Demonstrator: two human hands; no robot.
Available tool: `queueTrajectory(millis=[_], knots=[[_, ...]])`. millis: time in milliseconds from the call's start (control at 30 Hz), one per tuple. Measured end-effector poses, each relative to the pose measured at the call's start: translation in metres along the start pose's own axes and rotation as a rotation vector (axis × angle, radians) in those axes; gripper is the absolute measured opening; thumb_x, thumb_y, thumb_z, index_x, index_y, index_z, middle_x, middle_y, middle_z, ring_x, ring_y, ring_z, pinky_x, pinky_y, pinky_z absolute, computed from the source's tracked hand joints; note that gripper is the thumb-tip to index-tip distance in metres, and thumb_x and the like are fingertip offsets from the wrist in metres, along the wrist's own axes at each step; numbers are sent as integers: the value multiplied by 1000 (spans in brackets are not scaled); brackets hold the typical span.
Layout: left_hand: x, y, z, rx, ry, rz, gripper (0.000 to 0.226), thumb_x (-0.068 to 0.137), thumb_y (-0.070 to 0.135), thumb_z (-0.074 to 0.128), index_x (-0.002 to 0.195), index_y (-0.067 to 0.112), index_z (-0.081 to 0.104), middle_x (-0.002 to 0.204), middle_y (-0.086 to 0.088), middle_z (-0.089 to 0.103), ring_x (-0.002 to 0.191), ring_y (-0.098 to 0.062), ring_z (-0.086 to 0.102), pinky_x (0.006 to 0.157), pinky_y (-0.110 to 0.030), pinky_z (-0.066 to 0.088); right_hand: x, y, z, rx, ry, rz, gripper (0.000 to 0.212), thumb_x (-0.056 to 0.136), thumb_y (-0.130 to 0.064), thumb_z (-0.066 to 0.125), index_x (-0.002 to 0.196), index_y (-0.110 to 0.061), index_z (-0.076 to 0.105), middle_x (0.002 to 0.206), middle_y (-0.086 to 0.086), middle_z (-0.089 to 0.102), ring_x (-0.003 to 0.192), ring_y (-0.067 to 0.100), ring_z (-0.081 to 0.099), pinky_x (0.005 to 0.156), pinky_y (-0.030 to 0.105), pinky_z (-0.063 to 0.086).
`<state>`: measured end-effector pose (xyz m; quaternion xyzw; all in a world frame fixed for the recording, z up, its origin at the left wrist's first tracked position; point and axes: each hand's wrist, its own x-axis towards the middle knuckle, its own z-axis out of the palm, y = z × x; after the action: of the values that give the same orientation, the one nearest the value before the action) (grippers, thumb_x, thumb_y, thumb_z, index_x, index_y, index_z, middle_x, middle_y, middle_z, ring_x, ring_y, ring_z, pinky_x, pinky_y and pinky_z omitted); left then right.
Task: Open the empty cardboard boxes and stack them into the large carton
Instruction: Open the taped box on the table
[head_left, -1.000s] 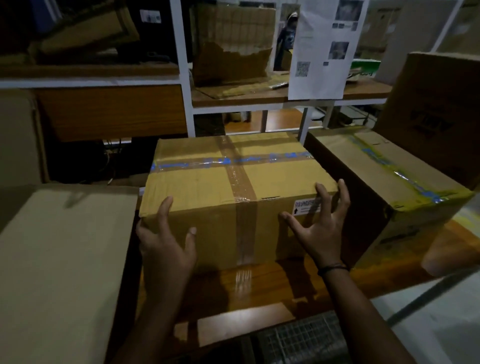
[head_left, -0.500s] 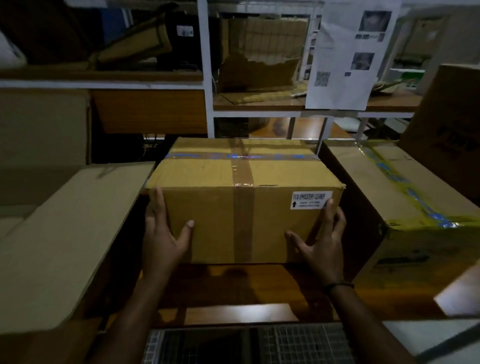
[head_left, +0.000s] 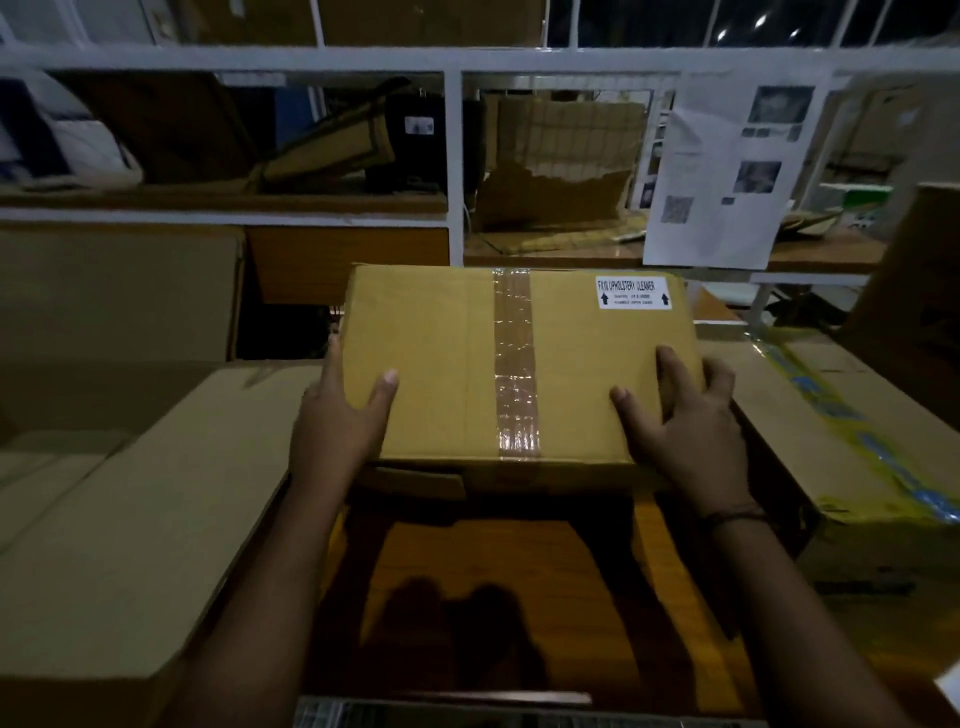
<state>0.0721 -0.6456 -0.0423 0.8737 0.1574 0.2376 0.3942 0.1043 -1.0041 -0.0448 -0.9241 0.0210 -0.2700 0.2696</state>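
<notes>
1. Step in hand, as judged: pick-up, opening not yet begun. The box is held at centre, taped face tilted twd the camera, apparently clear of the worktop.
2. It is gripped at 9 o'clock by the left hand and at 4 o'clock by the right hand.
3. Next, prob.: the tape is to be split, then the box stacked into the large carton at 8 o'clock.

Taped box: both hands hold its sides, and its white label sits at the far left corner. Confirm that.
Wrong on the label: the head view shows the white label at the far right corner of the taped box. The left hand and right hand do hold its sides.
</notes>
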Motion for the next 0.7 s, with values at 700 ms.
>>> queueTrajectory(millis=[700], knots=[[-22,10,-7,-140,310,27,60,104,53,47,156,25,39,150,-10,53,135,-31,51,101,-46,46,1,-2,-5,90,252,-71,74,91,-77,46,138,-21,58,127,11,63,107,27,62,77,35,50]])
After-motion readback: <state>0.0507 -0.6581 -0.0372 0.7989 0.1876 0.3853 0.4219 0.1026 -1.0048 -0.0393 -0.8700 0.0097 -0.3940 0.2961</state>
